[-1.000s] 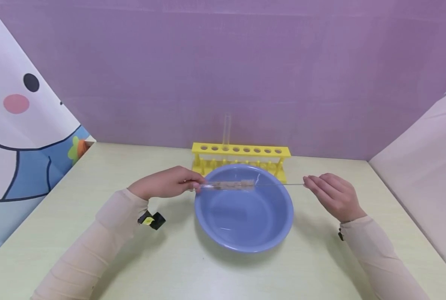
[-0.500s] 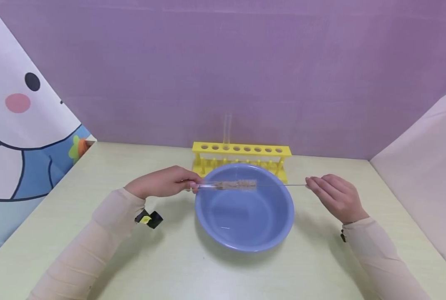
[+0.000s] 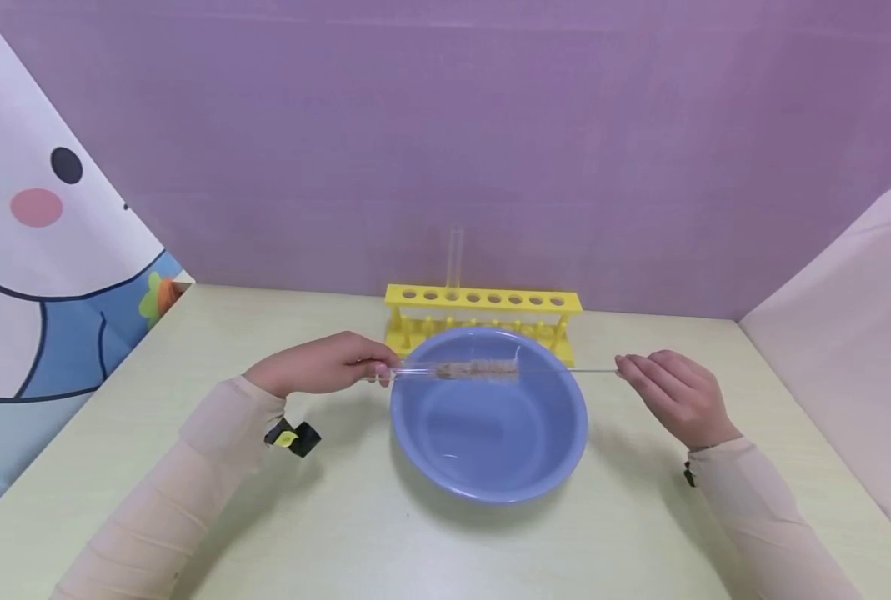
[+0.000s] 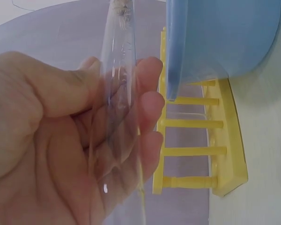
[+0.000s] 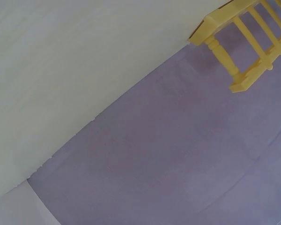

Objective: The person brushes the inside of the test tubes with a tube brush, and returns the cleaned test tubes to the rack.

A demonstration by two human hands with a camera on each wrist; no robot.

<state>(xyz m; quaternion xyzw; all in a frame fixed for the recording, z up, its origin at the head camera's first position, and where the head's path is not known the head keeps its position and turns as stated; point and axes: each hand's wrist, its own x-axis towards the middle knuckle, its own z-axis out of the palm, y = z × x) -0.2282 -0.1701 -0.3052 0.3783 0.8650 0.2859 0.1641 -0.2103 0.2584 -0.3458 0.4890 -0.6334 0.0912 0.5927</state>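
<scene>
My left hand grips a clear glass test tube, held level over the blue basin. In the left wrist view, the thumb and curled fingers wrap round the test tube, with bristles inside it farther along. A test tube brush with pale tan bristles lies in line with the tube. Its left bristles look squeezed within the glass; those to the right fan out wider. At right, my right hand pinches the brush's thin wire handle between thumb and fingertips. The right wrist view does not show this hand.
A yellow test tube rack stands behind the basin, partly hidden by it. One clear test tube stands upright in the rack. A purple backdrop rises at the table's back edge, and a cartoon-print cloth hangs at left.
The hands have drawn slightly apart: the left hand with the tube has shifted left, the right hand and brush right. More of the bristles now fan out at the right.
</scene>
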